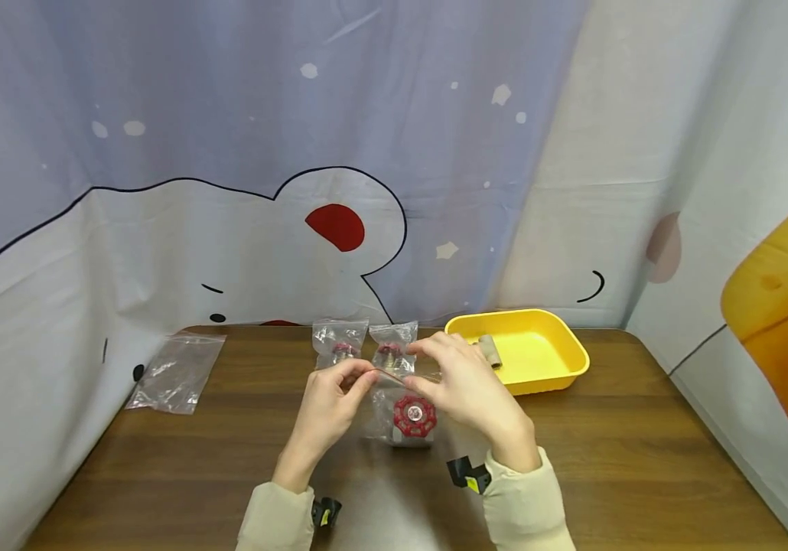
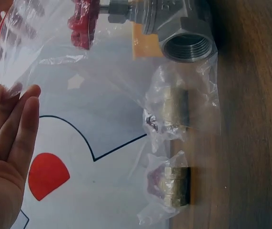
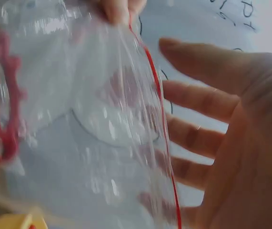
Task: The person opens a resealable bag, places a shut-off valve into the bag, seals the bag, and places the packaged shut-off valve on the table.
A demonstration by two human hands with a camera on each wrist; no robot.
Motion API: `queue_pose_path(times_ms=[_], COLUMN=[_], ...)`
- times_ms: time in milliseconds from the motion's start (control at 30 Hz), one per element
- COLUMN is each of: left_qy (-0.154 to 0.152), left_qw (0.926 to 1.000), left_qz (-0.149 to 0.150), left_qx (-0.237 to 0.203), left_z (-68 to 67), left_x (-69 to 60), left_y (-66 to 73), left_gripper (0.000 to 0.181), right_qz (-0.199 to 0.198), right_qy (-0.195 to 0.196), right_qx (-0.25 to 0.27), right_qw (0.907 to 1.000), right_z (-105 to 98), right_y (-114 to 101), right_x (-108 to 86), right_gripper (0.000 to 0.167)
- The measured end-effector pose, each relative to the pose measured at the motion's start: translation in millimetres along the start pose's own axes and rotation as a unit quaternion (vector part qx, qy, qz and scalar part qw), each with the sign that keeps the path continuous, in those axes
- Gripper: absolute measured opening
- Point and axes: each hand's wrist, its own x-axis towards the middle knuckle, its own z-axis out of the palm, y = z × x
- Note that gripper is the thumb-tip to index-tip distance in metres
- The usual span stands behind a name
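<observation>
The left hand (image 1: 327, 404) pinches a red-edged clear plastic bag (image 3: 93, 157) around a red-wheeled silver metal valve (image 2: 181, 28); the right hand (image 1: 466, 383) spreads its fingers at the bag's edge.

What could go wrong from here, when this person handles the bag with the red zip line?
The bag could slip or sag at its mouth: the left hand pinches its edge, but the right hand is open, its thumb apart from the red zip line.

A sideways pull might tip the silver-coloured valve, which is upright inside, red handwheel on top.

If it tipped backward, it might knock the bagged brass-coloured valves behind it.
</observation>
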Motion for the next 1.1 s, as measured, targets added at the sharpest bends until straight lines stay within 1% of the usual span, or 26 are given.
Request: queue_pose_path(times_ms=[67,167,200,267,400,500,633,733,833,1000,1100], left_qy=[0.007,0.017,0.019,0.021,0.021,0.019,0.022,0.026,0.027,0.029,0.031], left_qw=[1.0,0.9998,0.9998,0.9997,0.9993,0.999,0.9989,0.9985,0.9983,0.9982,0.9985], left_qz=[0.001,-0.004,-0.006,-0.011,-0.02,-0.023,-0.024,-0.029,-0.028,-0.023,-0.023], left_qx=[0.0,-0.006,-0.007,-0.009,-0.025,-0.033,-0.034,-0.04,-0.043,-0.047,-0.039], left_z=[0.3,0.4,0.4,0.1,1.9,3.6,3.7,3.5,3.5,2.7,2.0], left_x=[0.1,0.7,0.9,1.3,0.3,-1.3,-4.2,-4.9,-3.0,0.1,0.9], left_y=[-0.5,-0.5,-0.5,0.0,0.8,1.2,0.2,-0.5,-0.8,-1.4,-1.2], left_gripper=[0.0,0.006,0.004,0.001,0.007,0.005,0.002,0.003,0.003,0.003,0.003], right_qz=[0.013,0.032,0.037,0.043,0.047,0.048,0.041,0.032,0.031,0.036,0.044], right_qy=[0.003,0.016,0.022,0.036,0.052,0.054,0.046,0.04,0.043,0.051,0.056], right_qx=[-0.019,-0.035,-0.036,-0.033,-0.017,-0.011,0.005,0.03,0.051,0.059,0.055], right_qw=[0.9997,0.9987,0.9984,0.9979,0.9974,0.9973,0.9981,0.9982,0.9973,0.9963,0.9959], right_z=[7,16,18,22,29,37,47,49,48,48,47], right_y=[-7,-14,-17,-21,-25,-22,-19,-18,-17,-16,-17], right_x=[2.1,3.9,4.4,6.2,8.1,7.2,7.7,10.1,12.4,15.6,16.9], right_gripper=[0.034,0.027,0.025,0.021,0.014,0.011,0.009,0.007,0.006,0.005,0.005])
